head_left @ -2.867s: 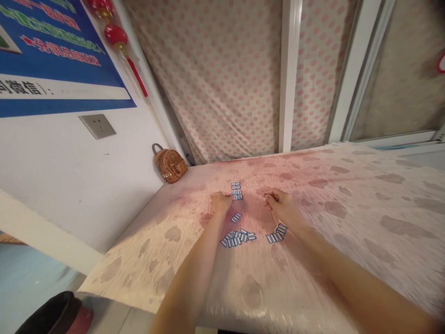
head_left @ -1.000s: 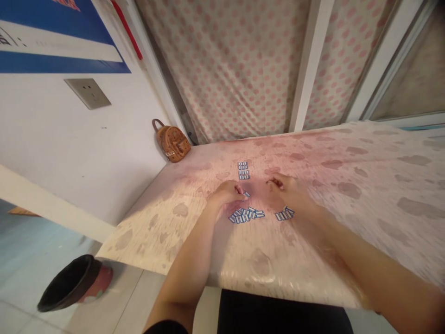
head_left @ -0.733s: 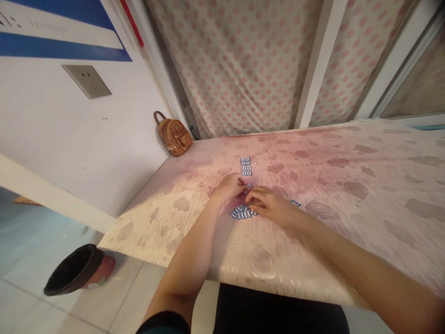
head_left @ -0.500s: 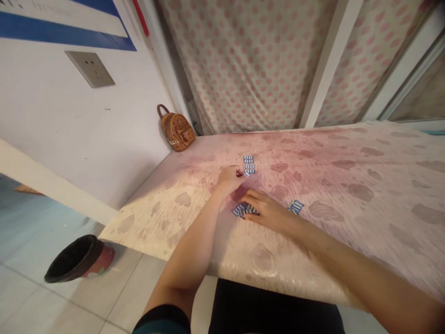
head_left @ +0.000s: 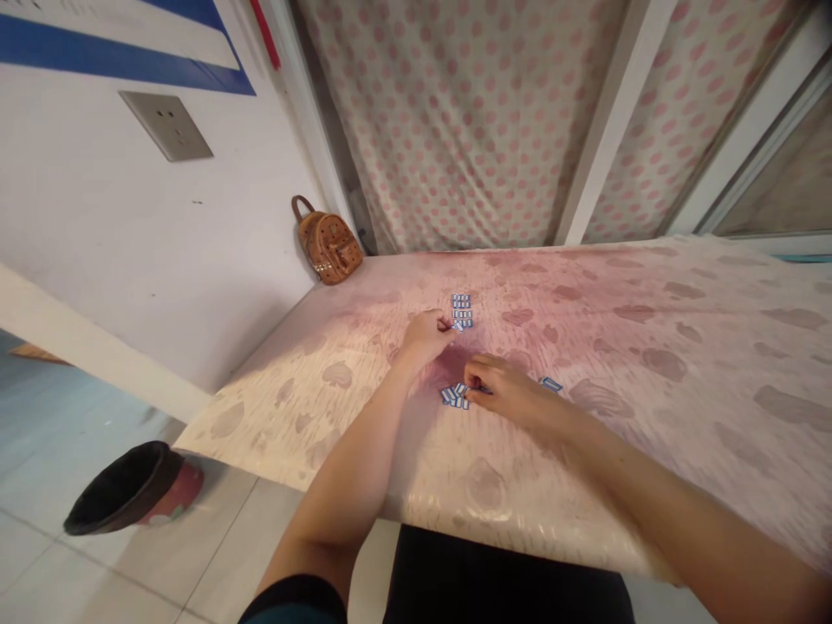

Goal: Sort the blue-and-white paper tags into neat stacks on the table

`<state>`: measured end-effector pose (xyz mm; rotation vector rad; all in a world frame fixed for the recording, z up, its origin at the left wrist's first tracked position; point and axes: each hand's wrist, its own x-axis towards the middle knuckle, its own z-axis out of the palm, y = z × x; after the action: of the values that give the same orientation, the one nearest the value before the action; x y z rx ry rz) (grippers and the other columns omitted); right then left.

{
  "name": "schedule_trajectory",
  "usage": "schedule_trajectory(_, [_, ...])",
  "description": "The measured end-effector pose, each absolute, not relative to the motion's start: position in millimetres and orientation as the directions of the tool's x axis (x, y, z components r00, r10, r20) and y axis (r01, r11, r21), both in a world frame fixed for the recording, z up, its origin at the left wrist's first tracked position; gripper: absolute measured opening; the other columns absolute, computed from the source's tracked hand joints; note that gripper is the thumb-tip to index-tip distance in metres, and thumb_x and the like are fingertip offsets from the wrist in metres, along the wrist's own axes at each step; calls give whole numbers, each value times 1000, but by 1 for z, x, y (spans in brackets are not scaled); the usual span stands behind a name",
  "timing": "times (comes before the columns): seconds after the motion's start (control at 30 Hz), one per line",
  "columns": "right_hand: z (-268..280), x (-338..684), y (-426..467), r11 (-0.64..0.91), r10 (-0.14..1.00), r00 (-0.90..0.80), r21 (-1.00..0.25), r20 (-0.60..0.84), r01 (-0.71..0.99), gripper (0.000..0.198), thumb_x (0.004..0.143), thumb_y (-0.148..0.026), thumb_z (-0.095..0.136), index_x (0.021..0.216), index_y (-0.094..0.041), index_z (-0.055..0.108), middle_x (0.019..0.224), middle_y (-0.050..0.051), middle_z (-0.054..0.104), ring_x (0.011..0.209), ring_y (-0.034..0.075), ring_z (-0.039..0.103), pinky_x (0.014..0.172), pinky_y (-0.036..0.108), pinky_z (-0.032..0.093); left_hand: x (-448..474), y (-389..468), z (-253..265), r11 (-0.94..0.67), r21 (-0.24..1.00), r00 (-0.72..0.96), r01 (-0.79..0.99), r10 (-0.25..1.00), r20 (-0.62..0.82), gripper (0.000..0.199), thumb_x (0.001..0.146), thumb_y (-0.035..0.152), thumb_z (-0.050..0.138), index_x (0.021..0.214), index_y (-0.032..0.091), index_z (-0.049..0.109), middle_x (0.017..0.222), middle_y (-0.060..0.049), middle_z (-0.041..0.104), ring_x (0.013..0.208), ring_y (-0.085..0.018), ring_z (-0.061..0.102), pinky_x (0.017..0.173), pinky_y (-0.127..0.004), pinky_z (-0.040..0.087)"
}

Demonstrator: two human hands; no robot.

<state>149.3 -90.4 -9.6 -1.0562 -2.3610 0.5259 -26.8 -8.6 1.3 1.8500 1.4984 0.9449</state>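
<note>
Head view: the left hand [head_left: 425,336] pinches one blue-and-white rectangle [head_left: 458,326] at the near edge of the blue-and-white grid [head_left: 462,303]; the right hand [head_left: 503,387], fingers curled, grip unclear, touches loose blue-and-white rectangles [head_left: 453,397] nearer than that grid.

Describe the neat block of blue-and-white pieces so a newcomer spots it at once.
Find the patterned tablecloth below the pink-dotted curtain. Toward its far side, beside the left hand, lies the block of blue-edged white pieces. Its tidy rows set it apart from the jumbled pile of similar pieces at the right hand.
</note>
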Motion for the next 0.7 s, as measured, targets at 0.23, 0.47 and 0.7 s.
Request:
schedule_trajectory(0.23, [-5, 188, -67, 339, 939, -182, -706, 291, 621, 16, 85, -24, 44, 77, -23, 58, 67, 0, 65, 60, 17, 58, 59, 28, 38, -17, -17, 5, -136, 962, 248, 239, 966, 75, 10, 76, 16, 71, 75, 13, 61, 64, 1, 63, 54, -11, 61, 53, -21, 46])
schedule_trajectory(0.47, [-5, 192, -64, 381, 921, -152, -744, 359, 549, 17, 86, -26, 43, 91, -24, 60, 72, -1, 66, 65, 18, 61, 65, 29, 42, -5, -22, -2, -198, 964, 338, 179, 932, 129, 5, 73, 14, 68, 75, 13, 64, 68, 1, 63, 56, -8, 54, 56, -20, 42])
schedule_trajectory(0.7, [-5, 192, -66, 390, 904, -92, -719, 417, 575, 21, 90, -28, 42, 85, -22, 61, 65, -1, 61, 59, 15, 55, 61, 27, 40, -4, -21, -6, -334, 876, 314, 349, 922, 226, 14, 78, 27, 69, 78, 14, 68, 73, -1, 67, 66, -11, 58, 60, -20, 39])
